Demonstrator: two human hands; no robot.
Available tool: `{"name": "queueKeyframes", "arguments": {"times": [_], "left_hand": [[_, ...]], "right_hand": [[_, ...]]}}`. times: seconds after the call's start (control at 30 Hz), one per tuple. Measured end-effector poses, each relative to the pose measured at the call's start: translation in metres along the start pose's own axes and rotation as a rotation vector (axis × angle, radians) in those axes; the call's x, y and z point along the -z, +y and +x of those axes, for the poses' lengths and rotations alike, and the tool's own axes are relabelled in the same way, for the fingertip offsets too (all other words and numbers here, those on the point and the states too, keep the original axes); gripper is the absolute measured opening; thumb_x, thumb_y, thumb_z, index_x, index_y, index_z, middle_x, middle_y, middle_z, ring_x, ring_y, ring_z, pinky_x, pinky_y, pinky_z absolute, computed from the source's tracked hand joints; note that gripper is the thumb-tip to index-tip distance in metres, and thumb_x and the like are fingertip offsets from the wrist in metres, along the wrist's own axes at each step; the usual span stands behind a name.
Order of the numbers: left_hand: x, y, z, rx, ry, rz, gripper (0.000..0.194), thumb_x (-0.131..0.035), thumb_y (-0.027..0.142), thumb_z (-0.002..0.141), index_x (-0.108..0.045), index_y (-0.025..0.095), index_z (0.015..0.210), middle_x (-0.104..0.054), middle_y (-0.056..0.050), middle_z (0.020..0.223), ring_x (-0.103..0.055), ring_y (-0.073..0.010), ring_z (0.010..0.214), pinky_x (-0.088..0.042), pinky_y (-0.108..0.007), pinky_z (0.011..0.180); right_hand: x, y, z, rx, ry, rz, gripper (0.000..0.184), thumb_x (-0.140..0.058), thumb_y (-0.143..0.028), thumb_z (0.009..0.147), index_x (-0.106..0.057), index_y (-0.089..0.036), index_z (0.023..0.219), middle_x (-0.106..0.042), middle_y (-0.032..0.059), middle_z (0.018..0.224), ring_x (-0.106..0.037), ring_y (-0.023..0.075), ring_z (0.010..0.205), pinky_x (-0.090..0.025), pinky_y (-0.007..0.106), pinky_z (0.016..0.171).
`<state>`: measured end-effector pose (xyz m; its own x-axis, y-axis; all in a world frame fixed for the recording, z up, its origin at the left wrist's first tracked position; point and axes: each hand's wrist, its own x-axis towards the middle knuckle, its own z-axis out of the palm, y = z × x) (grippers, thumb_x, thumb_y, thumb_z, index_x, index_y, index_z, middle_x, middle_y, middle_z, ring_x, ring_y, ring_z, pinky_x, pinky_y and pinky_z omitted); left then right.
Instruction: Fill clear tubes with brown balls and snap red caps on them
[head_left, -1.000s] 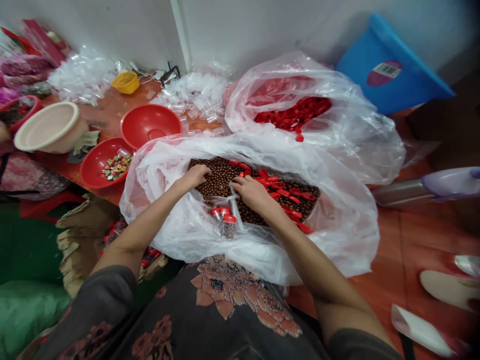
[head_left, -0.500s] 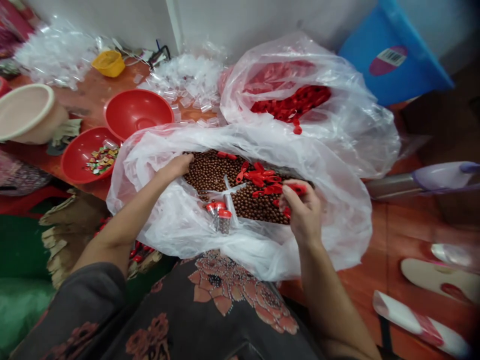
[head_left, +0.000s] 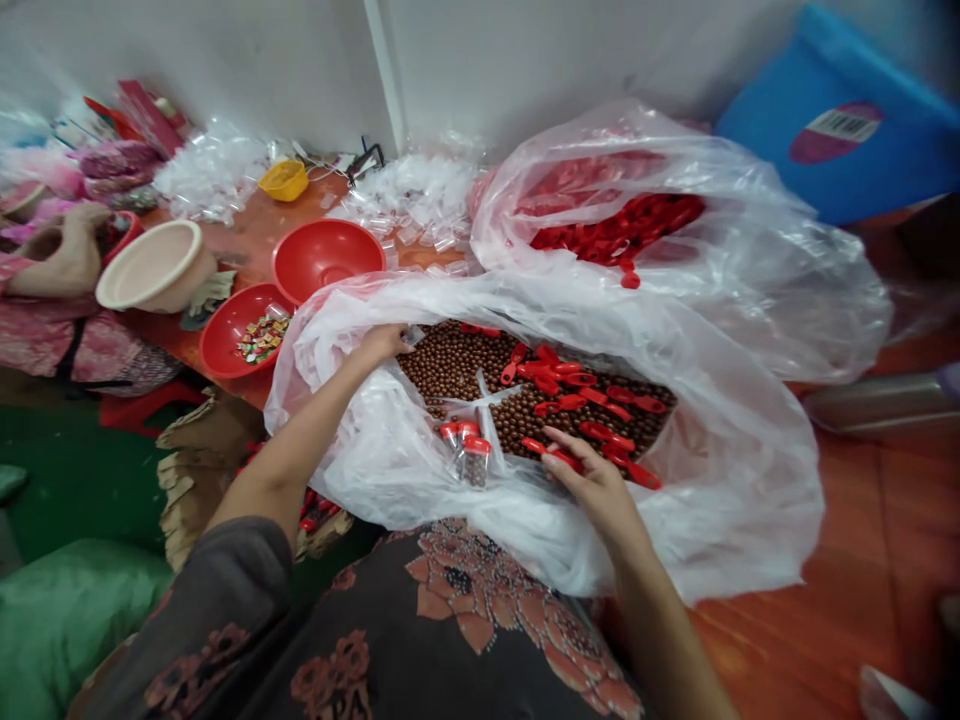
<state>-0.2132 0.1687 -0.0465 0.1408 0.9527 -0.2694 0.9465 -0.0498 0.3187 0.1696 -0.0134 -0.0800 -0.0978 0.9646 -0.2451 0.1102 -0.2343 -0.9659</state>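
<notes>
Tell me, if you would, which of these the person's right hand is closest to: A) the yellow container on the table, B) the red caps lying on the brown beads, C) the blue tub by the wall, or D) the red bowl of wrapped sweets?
B: the right hand reaches into the white plastic bag, right beside the red caps at the near edge of the brown beads.

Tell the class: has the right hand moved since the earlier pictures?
Yes: the right hand has moved down and inward, closer to the bottles in the bag.
</notes>
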Motion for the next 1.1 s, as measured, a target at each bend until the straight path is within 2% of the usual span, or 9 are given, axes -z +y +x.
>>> {"name": "queueKeyframes", "arguments": {"times": [0.17, 0.33, 0.43, 0.53, 0.67, 0.73, 0.8, 0.97, 1.1], "left_hand": [[-0.005, 0.019, 0.001, -0.029, -0.094, 0.017, 0.036, -0.079, 0.027, 0.064, -0.071, 0.015, 0.097, -0.073, -0.005, 0.089, -0.064, -0.0195, 0.079, -0.045, -0.026, 0.071], [-0.008, 0.051, -0.005, -0.135, -0.207, -0.078, 0.066, -0.076, 0.024, 0.067, -0.06, 0.02, 0.13, -0.073, -0.002, 0.088, -0.066, -0.0203, 0.081, -0.045, -0.027, 0.076], [-0.013, 0.068, -0.008, 0.075, -0.282, -0.265, 0.049, -0.065, 0.028, 0.081, -0.059, 0.017, 0.128, -0.07, -0.003, 0.071, -0.065, -0.0194, 0.067, -0.047, -0.028, 0.069], [-0.017, 0.074, -0.009, 0.279, -0.284, -0.254, 0.035, -0.052, 0.038, 0.093, -0.063, 0.013, 0.113, -0.065, -0.006, 0.057, -0.062, -0.0201, 0.056, -0.046, -0.029, 0.062], [-0.01, 0.061, -0.007, -0.077, -0.084, 0.021, 0.03, -0.067, 0.038, 0.082, -0.07, 0.019, 0.105, -0.073, -0.008, 0.092, -0.066, -0.0226, 0.088, -0.046, -0.03, 0.08], [-0.007, 0.051, -0.006, -0.304, -0.155, 0.034, 0.031, -0.073, 0.031, 0.075, -0.073, 0.021, 0.104, -0.071, -0.007, 0.105, -0.064, -0.022, 0.1, -0.044, -0.028, 0.088], [-0.007, 0.046, -0.005, -0.393, -0.261, -0.016, 0.028, -0.077, 0.026, 0.069, -0.075, 0.021, 0.096, -0.071, -0.005, 0.103, -0.064, -0.0201, 0.097, -0.045, -0.026, 0.086], [-0.022, 0.053, -0.002, -0.065, -0.219, -0.277, 0.02, -0.079, 0.027, 0.067, -0.073, 0.017, 0.083, -0.069, -0.001, 0.074, -0.06, -0.0139, 0.065, -0.045, -0.022, 0.059], [-0.037, 0.071, 0.009, 0.132, -0.198, -0.498, 0.018, -0.08, 0.029, 0.07, -0.073, 0.015, 0.079, -0.064, -0.001, 0.057, -0.055, -0.0113, 0.048, -0.044, -0.022, 0.048]], "right_hand": [[0.0, 0.012, -0.002, 0.098, -0.006, -0.168, 0.051, -0.061, -0.046, 0.086, -0.062, -0.022, 0.131, -0.055, 0.0022, 0.09, -0.062, 0.0145, 0.065, -0.056, 0.035, 0.066], [-0.001, 0.007, -0.004, 0.155, 0.076, -0.251, 0.047, -0.052, -0.047, 0.093, -0.059, -0.024, 0.134, -0.061, 0.0065, 0.1, -0.063, 0.0182, 0.079, -0.055, 0.038, 0.077], [0.001, 0.003, -0.005, 0.283, 0.106, -0.442, 0.041, -0.054, -0.046, 0.094, -0.064, -0.025, 0.128, -0.069, 0.0073, 0.1, -0.06, 0.0238, 0.095, -0.049, 0.044, 0.091], [0.005, 0.005, -0.006, 0.385, 0.102, -0.648, 0.035, -0.055, -0.042, 0.093, -0.071, -0.024, 0.119, -0.074, 0.009, 0.099, -0.056, 0.0271, 0.091, -0.047, 0.046, 0.086], [0.009, 0.01, -0.012, 0.421, 0.082, -0.74, 0.032, -0.052, -0.035, 0.095, -0.072, -0.023, 0.117, -0.075, 0.0102, 0.101, -0.055, 0.027, 0.084, -0.049, 0.044, 0.078], [0.01, 0.011, -0.014, 0.407, 0.107, -0.722, 0.034, -0.05, -0.034, 0.095, -0.069, -0.023, 0.121, -0.075, 0.0103, 0.1, -0.056, 0.0266, 0.084, -0.05, 0.044, 0.078], [0.01, 0.011, -0.015, 0.39, 0.131, -0.692, 0.039, -0.047, -0.033, 0.096, -0.064, -0.022, 0.129, -0.074, 0.0108, 0.104, -0.058, 0.0271, 0.089, -0.051, 0.046, 0.082], [0.008, 0.007, -0.017, 0.313, 0.195, -0.562, 0.049, -0.045, -0.034, 0.096, -0.048, -0.024, 0.144, -0.064, 0.0122, 0.129, -0.06, 0.0264, 0.115, -0.047, 0.047, 0.099], [0.007, 0.0, -0.02, 0.265, 0.251, -0.515, 0.039, -0.054, -0.042, 0.093, -0.062, -0.024, 0.126, -0.069, 0.0106, 0.119, -0.061, 0.0258, 0.106, -0.049, 0.045, 0.095]]}}
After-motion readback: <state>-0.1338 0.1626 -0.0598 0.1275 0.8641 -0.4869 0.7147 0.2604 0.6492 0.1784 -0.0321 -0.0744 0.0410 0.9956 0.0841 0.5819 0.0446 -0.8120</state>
